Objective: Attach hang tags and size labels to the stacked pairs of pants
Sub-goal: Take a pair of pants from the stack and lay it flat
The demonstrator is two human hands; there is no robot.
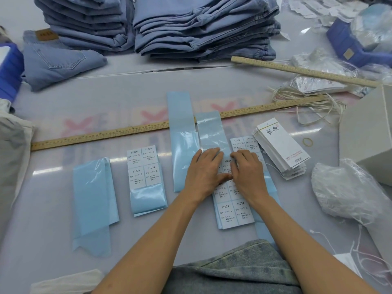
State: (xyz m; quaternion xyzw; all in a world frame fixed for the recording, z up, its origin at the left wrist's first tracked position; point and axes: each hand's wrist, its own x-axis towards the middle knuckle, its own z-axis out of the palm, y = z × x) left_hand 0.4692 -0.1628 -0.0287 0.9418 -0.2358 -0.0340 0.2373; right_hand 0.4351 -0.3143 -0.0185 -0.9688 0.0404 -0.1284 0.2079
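Note:
Both hands rest on a strip of white "1103# L" size labels (pixel 235 213) on blue backing, right of centre. My left hand (pixel 203 170) lies flat, fingers straight, pressing the strip. My right hand (pixel 247 169) has its fingers curled down at a label's top edge; the fingertips are hidden. A sheet of "S" labels (pixel 143 167) lies to the left. "XL" labels (pixel 244 143) peek out beyond my right hand. A fanned stack of white hang tags (pixel 282 147) lies to the right. Two stacks of folded blue pants (pixel 203 28) stand at the back.
Empty blue backing strips (pixel 93 200) lie left and centre (pixel 182 134). One wooden ruler (pixel 131 132) crosses the table, another ruler (pixel 301 71) lies back right. String loops (pixel 314 105), plastic bags (pixel 347 192), a rubber band (pixel 307 142) and a grey box (pixel 369 132) crowd the right. A single pair of jeans (pixel 59 62) lies back left.

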